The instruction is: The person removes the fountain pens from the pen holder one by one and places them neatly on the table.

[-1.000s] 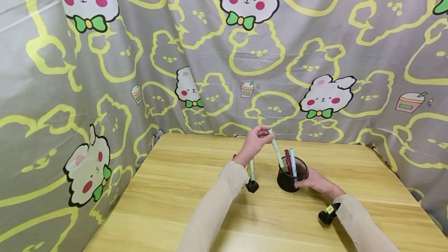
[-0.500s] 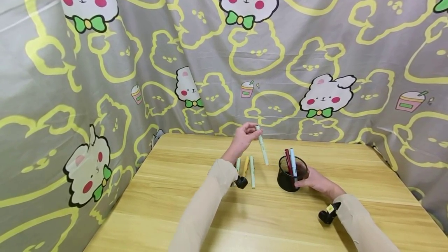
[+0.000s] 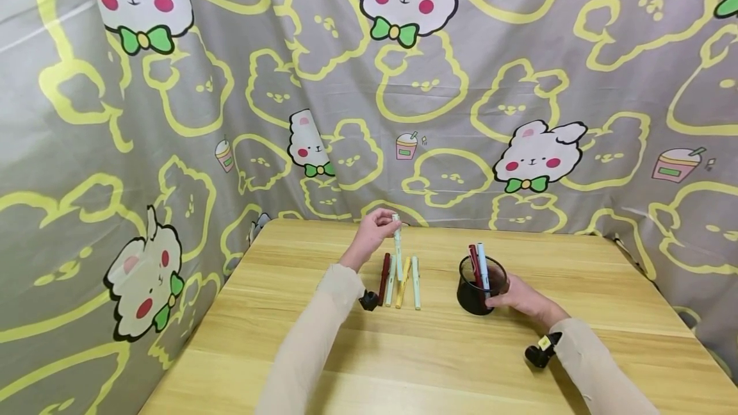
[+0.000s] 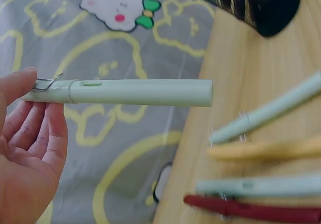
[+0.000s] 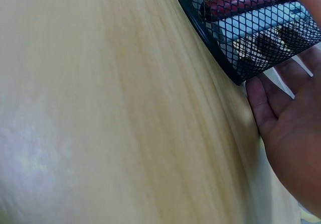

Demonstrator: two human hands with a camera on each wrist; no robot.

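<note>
Pinching a green pen (image 4: pixel 145 92) only by one end, the left hand (image 3: pixel 369 237) could let it swing into the yellow pen (image 3: pixel 403 284); the right hand (image 3: pixel 523 300) grips the cup (image 3: pixel 469 298).

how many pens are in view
7: a light green pen in the left hand; on the table, a dark red pen, a yellow pen and two more light green pens; in the mesh cup, a second dark red pen and a light blue pen.
</note>
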